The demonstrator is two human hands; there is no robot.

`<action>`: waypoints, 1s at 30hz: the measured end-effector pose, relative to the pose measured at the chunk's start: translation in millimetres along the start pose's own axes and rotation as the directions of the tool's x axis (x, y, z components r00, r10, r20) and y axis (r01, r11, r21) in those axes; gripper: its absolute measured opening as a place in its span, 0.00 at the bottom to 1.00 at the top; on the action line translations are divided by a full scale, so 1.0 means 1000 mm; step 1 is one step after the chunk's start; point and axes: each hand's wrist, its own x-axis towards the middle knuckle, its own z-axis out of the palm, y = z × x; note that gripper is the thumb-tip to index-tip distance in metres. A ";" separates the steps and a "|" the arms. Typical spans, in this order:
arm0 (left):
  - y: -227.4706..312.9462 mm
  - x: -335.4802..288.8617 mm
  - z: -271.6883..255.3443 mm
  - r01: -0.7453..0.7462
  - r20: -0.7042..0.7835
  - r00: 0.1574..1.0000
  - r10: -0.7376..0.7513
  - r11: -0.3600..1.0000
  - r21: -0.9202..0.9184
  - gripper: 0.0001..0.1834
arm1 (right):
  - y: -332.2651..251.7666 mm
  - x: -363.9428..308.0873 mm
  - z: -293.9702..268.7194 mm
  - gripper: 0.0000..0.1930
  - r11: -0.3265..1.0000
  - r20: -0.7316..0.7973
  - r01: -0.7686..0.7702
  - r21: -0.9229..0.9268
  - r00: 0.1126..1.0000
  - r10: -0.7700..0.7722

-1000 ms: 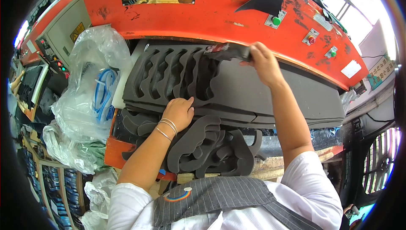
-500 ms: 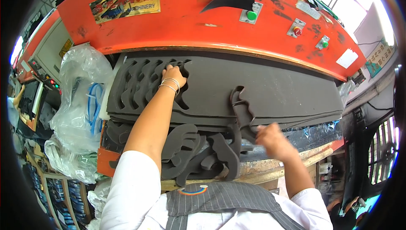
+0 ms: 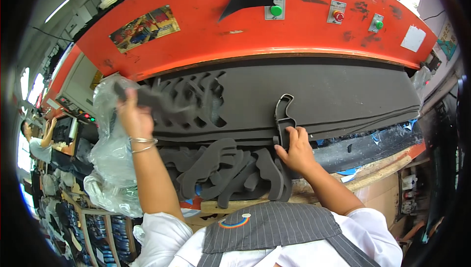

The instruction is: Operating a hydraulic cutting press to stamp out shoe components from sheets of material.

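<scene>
My left hand [image 3: 135,119] is raised at the left end of a stack of dark grey foam sheets [image 3: 338,90]. It grips a wavy cut foam piece [image 3: 164,106], smeared by motion. Beside it, the top sheet has several wavy cut-outs. My right hand [image 3: 299,152] has its fingers closed on the near end of a metal cutting die [image 3: 280,112], a narrow curved outline standing over the sheet's front edge. Between my arms lies a heap of cut foam pieces [image 3: 211,166], with curved and notched edges.
An orange press [image 3: 206,36] with green and red buttons spans the back. Clear plastic bags [image 3: 110,154] hang at the left. A wooden rail [image 3: 363,176] runs along the front. Another person [image 3: 41,144] works at the far left.
My left hand has lifted away from the cut-outs toward the left with a foam piece. My right hand has moved slightly left onto the cutting die. The view has shifted a little.
</scene>
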 end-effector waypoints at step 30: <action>-0.017 -0.183 0.163 -0.246 0.758 0.493 -0.427 0.768 0.592 0.19 | -0.011 -0.014 -0.126 0.25 0.933 0.380 -0.068 0.352 0.922 -0.076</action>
